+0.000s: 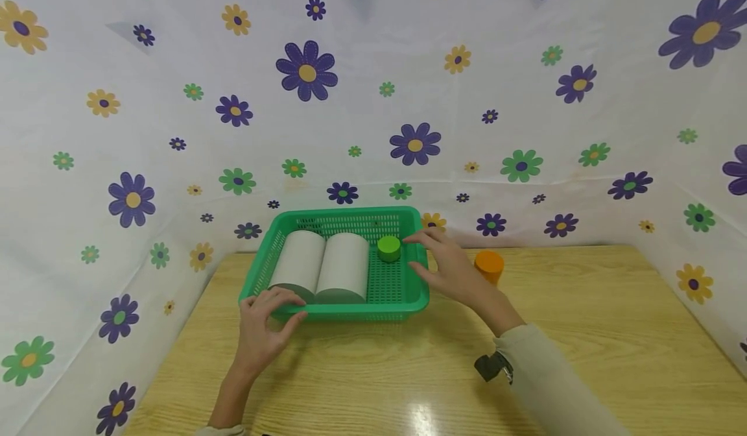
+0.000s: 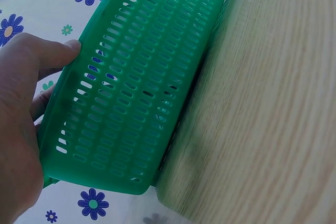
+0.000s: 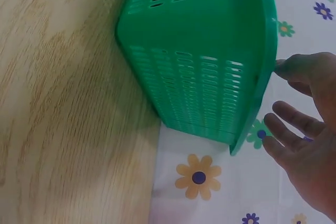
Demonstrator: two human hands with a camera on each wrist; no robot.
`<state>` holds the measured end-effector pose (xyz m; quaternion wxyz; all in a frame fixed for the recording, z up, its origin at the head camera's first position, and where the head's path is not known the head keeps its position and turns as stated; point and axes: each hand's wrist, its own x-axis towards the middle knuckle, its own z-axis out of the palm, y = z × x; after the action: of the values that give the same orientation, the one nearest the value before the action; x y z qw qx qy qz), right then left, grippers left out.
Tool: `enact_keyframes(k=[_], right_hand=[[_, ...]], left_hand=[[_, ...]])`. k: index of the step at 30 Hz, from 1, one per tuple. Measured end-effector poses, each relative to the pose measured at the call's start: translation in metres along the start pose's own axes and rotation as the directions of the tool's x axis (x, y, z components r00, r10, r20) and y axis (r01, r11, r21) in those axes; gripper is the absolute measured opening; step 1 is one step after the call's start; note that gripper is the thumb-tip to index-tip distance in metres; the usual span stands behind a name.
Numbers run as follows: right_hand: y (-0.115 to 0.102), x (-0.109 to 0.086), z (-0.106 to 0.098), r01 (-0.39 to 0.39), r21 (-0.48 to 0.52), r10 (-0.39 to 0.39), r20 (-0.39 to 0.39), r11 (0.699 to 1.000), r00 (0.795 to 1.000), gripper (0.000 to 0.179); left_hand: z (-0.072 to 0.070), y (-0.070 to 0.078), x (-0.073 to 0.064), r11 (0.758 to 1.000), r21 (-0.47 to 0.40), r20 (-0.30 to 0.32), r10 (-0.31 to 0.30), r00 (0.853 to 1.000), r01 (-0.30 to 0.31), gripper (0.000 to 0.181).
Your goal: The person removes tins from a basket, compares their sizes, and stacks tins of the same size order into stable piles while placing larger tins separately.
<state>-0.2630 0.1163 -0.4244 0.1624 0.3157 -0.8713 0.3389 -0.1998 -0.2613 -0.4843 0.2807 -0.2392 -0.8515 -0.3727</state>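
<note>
A green plastic basket [image 1: 335,309] with slotted walls stands on the wooden table. Two white rolls [image 1: 299,261] lie side by side in its left and middle part, and a small bright-green round piece [image 1: 388,248] sits to their right. My left hand [image 1: 262,326] grips the rim at the front left corner; in the left wrist view its thumb [image 2: 71,45] presses the rim from outside, fingers behind it. At the basket's right end is my right hand [image 1: 446,264], fingers spread and fairly straight. In the right wrist view its thumb tip [image 3: 283,65] is right at the rim.
An orange cylinder [image 1: 489,265] stands on the table [image 1: 583,332] just right of the right hand. Behind and to the sides hangs a white flower-print cloth [image 1: 362,111], close to the basket's far side. A dark strap piece [image 1: 493,366] shows at the right sleeve.
</note>
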Motion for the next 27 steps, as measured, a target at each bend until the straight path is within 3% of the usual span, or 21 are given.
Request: enact_keyframes(k=[10,14,20,27], right_hand=[[0.005,0.026,0.022,0.097,-0.115,-0.082,0.126,0.989,0.989,0.039],[0.006,0.033,0.027,0.088,-0.111,-0.067,0.180,0.990,0.981,0.037],[0.010,0.042,0.033,0.096,-0.192,-0.043,0.265,0.977,0.963,0.037],[0.016,0.051,0.035,0.126,-0.265,-0.043,0.296,0.956,0.954,0.040]], left_hand=[[0.001,0.000,-0.001,1.000,-0.003,-0.008,0.012,1.000,-0.012,0.021],[0.001,0.000,0.000,1.000,-0.006,-0.009,0.016,1.000,-0.016,0.020],[0.000,0.001,0.000,1.000,-0.001,-0.006,0.014,1.000,-0.014,0.020],[-0.001,0.000,0.000,1.000,-0.004,0.002,0.004,1.000,-0.004,0.019]])
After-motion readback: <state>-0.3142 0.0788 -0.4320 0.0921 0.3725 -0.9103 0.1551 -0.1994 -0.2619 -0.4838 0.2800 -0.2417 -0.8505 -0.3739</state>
